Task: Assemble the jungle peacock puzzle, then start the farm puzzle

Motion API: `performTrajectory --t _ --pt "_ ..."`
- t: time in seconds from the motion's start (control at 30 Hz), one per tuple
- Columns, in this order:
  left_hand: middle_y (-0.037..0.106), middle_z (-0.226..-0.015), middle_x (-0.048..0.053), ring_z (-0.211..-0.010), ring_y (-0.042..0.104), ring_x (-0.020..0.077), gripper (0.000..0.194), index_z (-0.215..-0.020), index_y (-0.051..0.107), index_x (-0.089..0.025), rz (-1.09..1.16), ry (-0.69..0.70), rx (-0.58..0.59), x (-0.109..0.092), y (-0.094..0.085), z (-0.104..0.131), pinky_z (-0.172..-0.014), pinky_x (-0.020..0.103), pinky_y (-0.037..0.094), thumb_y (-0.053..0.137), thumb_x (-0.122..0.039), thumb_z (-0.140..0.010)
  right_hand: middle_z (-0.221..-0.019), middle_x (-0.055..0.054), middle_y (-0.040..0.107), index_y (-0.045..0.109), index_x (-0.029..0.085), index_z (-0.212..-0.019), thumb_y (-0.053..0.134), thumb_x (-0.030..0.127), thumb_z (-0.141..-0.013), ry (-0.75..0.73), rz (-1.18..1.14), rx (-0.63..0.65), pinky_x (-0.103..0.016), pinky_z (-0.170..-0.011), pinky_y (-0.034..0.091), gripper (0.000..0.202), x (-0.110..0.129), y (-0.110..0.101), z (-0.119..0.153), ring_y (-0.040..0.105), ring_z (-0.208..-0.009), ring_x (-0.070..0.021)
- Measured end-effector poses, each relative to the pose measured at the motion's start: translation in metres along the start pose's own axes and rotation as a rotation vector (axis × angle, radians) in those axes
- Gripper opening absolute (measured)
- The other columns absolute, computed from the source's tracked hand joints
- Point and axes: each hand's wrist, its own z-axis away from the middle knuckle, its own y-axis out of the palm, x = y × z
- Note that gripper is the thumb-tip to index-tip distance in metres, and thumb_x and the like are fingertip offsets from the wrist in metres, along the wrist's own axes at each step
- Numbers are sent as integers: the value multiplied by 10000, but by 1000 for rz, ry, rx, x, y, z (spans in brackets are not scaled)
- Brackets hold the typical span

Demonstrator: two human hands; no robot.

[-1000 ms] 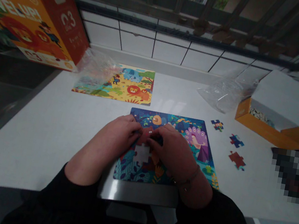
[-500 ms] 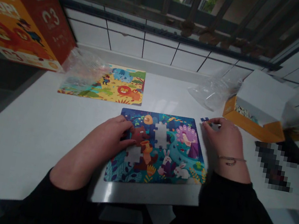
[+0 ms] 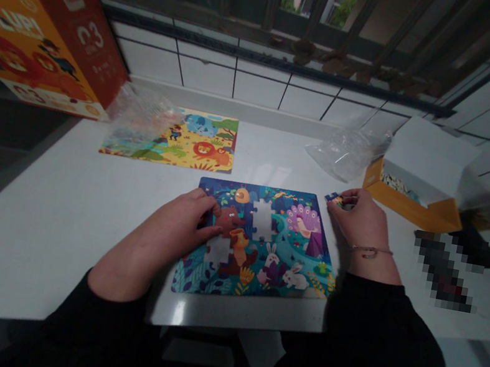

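Note:
A blue forest jigsaw puzzle [image 3: 279, 259] lies flat on the white counter, with gaps at its upper middle and lower left showing grey backing. My left hand [image 3: 191, 218] rests over its left edge, thumb and forefinger apart, touching the picture beside the brown bear. Just beyond the puzzle's upper right corner, my right hand [image 3: 362, 220] pinches a small jigsaw piece [image 3: 332, 197] between thumb and fingers. Dark blue and some yellow show on the piece; its other end is hidden by the fingertips.
A yellow animal picture board [image 3: 208, 145] lies behind the puzzle, partly under a clear plastic bag [image 3: 141, 114]. At far left stands an orange box [image 3: 73, 52]. An open orange-and-white box [image 3: 397, 204] holds pieces at right, near another clear bag [image 3: 345, 154].
My right hand has shifted slightly left, and more of the piece's coloured face shows. My left hand stays on the puzzle. The camera view has moved a little.

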Motion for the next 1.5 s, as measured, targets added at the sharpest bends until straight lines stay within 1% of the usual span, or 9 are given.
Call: performTrajectory --t 0.1,0.23,0.37,0.47,0.67,0.93,1.13,1.33,1.5 --pt "645 -1033 57 -912 609 242 164 -920 676 -231 10 5 -3 1 1 0 -763 354 460 751 -343 -1015 -1072 -137 817 734 224 -1103 861 383 -843 -69 -117 -17 -452 -875 547 330 13 -7 10 754 -970 -322" --pt "647 -1064 67 -906 605 241 173 -919 672 -227 34 -3 2 0 0 -2 -747 355 449 756 -348 -1010 -1097 -99 815 767 231 -1151 867 374 -890 -351 -264 213 -422 -915 576 314 48 -10 32 762 -1014 -286" --pt "649 -1073 74 -921 605 250 196 -958 684 -224 44 -16 13 -1 0 -2 -751 359 445 749 -398 -1021 -1120 -75 800 784 240 -1101 819 239 -968 -658 -211 335 -403 -948 571 138 84 3 52 737 -1051 -259" --pt "652 -1082 75 -925 612 249 160 -958 683 -218 32 -39 22 -2 0 -2 -766 363 455 761 -353 -997 -1163 -97 794 787 221 -1110 779 188 -1014 -771 -189 377 -406 -979 574 102 97 16 59 727 -1105 -263" --pt "641 -1069 69 -917 609 244 139 -953 686 -216 26 -35 21 -1 1 -2 -754 355 443 769 -320 -994 -1175 -99 802 814 223 -1074 759 169 -1036 -827 -187 368 -421 -1012 588 86 98 23 61 730 -1129 -262" --pt "641 -1046 61 -907 594 237 198 -913 671 -216 20 -27 6 0 2 -3 -744 343 416 796 -344 -997 -1245 -103 828 833 223 -1148 721 174 -1064 -846 -156 367 -468 -1099 581 148 96 30 58 744 -1195 -277" --pt "652 -1066 64 -906 602 242 224 -954 692 -225 24 -22 -16 1 3 -2 -735 349 416 772 -423 -1021 -1258 -119 828 839 205 -1152 684 168 -1086 -873 -43 370 -471 -1078 590 173 100 26 62 749 -1175 -285" --pt "669 -1042 62 -914 615 250 221 -915 680 -234 27 -7 -15 4 5 -3 -753 361 442 761 -414 -1014 -1278 -126 824 839 205 -1179 637 58 -1063 -860 40 303 -445 -1034 595 276 108 21 78 746 -1141 -274" --pt "673 -1036 65 -954 628 265 186 -916 692 -238 31 6 -19 5 6 -3 -792 369 461 768 -386 -1001 -1260 -121 824 844 210 -1130 635 120 -1080 -844 1 321 -445 -1040 593 233 112 22 79 745 -1128 -272"
